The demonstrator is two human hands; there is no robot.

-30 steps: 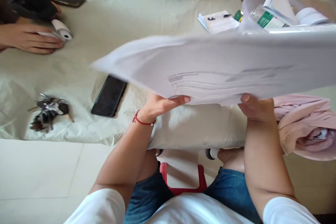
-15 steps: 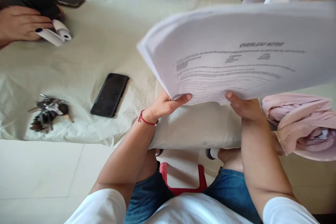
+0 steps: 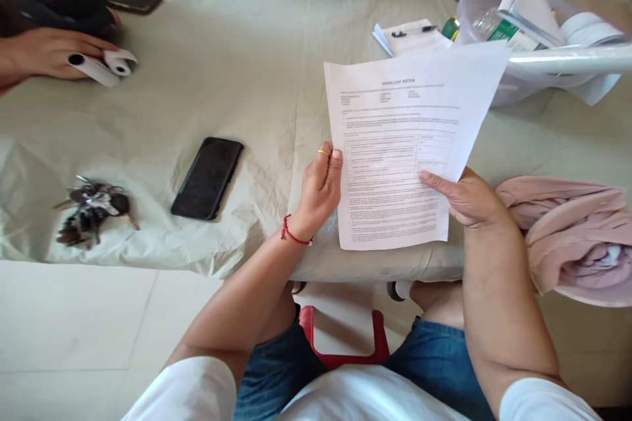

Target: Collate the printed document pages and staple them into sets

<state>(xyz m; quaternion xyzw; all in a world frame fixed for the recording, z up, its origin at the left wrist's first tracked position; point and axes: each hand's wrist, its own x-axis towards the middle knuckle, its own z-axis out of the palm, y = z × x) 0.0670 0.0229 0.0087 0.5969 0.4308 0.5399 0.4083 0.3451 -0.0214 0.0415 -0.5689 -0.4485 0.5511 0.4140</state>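
Observation:
Upright and slightly tilted, the printed papers (image 3: 399, 145) headed "OVERLEAF NOTES" are between my two hands above the table's front edge. My right hand (image 3: 469, 197) is closed on their right side, its thumb flat on the printed face and its fingers mostly hidden behind. At the left edge, my left hand (image 3: 320, 184) is closed with its thumb against the paper; a ring and a red string bracelet show on it. How many sheets there are I cannot tell.
On the cloth-covered table (image 3: 237, 66) lie a black phone (image 3: 207, 177) and keys (image 3: 93, 210). Another person's hand (image 3: 54, 52) touches paper rolls (image 3: 99, 69) at left. A filled plastic tub (image 3: 478, 6), notepad (image 3: 415, 36) and pink cloth (image 3: 573, 223) are at right.
The papers have come down and stand more upright, no longer fanned broadly over the tub and notepad. My left hand has moved up along their left edge. The other person's fingers shifted over the rolls.

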